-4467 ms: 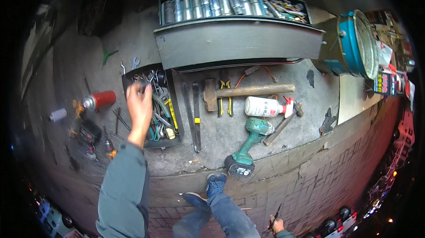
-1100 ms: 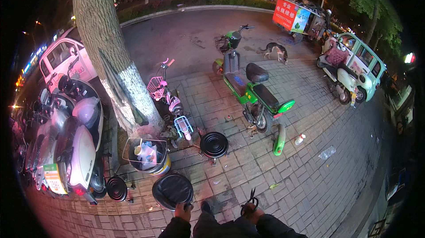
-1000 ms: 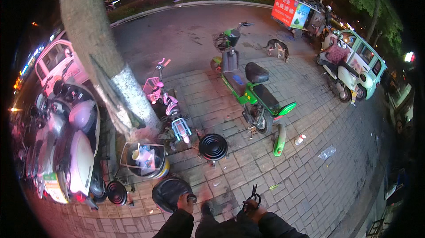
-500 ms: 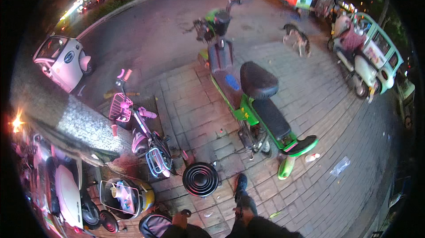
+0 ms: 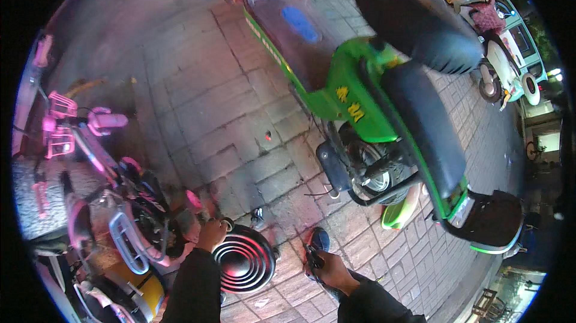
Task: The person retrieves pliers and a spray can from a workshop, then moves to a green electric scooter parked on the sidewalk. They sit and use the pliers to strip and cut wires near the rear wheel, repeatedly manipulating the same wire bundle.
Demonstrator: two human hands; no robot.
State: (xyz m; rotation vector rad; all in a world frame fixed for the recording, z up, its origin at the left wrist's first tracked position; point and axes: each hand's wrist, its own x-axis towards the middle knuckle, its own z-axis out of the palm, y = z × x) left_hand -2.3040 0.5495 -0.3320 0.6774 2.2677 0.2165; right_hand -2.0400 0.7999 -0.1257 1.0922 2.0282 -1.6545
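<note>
Beside the upper left rim of a round black stool with ringed grooves, my left hand is closed on a small dark ring-like thing; its kind is unclear. My right hand grips a dark slim hand tool above my shoe; I cannot make out which tool. Ahead stands a green electric scooter with black seats. Its rear wheel and the dark box-like part beside it face me. Neither hand touches the scooter.
To the left stands a pink child's bicycle with a basket. A yellow bucket sits at the lower left. Farther off at right are a parked white scooter and a pale green vehicle. Paving bricks cover the ground.
The view has moved closer to the scooter, which now looks larger. Both hands have come forward and up, the left beside the stool. The dog and the street have left the view.
</note>
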